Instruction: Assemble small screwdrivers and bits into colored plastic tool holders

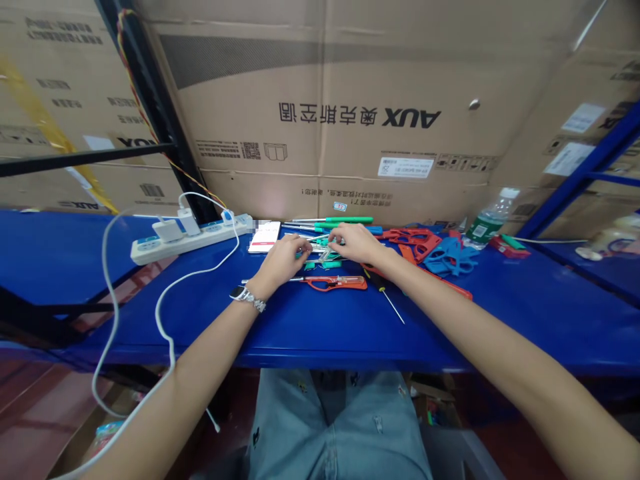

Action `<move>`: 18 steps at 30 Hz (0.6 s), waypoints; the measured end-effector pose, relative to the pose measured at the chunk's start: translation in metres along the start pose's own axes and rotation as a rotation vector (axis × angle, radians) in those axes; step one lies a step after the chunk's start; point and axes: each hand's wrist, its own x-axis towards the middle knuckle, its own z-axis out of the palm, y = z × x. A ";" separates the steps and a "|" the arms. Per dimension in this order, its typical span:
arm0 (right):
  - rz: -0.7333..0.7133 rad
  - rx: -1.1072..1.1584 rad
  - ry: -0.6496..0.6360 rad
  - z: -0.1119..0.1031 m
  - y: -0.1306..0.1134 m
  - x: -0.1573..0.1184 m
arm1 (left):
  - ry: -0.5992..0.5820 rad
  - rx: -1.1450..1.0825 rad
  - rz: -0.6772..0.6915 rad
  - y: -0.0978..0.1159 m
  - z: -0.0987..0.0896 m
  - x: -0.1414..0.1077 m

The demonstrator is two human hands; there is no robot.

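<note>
Your left forearm (200,373) and right forearm (490,333) reach from the foreground, above your jeans (335,427), toward the middle of a blue desk (310,333), as seen from the head camera. A metal-banded watch (243,293) circles your left wrist. Your left hand (283,259), fingers curled with the thumb close to them, and your right hand (354,242), fingers bent downward, meet over small green and metal parts (330,265) at the desk's center; whether either hand grips a piece, you cannot tell from here. Just on the near side of the parts lies an orange lighter (343,283), its rod pointing left. A screwdriver (383,291) rests to its right, blade angled toward the front edge. Beyond your right hand sit red plastic pieces (417,241), blue plastic pieces (450,257) and an upright bottle (489,220). To the left stretches a white power strip (195,241); large cardboard (350,67) rises behind.
</note>
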 end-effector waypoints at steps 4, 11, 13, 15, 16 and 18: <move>0.052 -0.066 -0.091 0.000 -0.015 0.032 | 0.000 -0.043 -0.021 -0.003 -0.001 -0.004; 0.124 -0.151 -0.213 0.004 -0.026 0.064 | 0.016 -0.109 -0.028 -0.005 -0.002 -0.009; 0.095 -0.161 -0.215 0.004 -0.027 0.067 | 0.022 -0.120 -0.046 -0.002 -0.003 -0.009; 0.064 -0.166 -0.205 0.002 -0.027 0.069 | 0.027 -0.134 -0.056 0.000 -0.004 -0.008; 0.051 -0.164 -0.197 0.001 -0.026 0.070 | 0.031 -0.142 -0.059 0.001 -0.004 -0.009; 0.033 -0.154 -0.174 -0.004 -0.022 0.067 | 0.045 -0.162 -0.062 0.003 -0.006 -0.009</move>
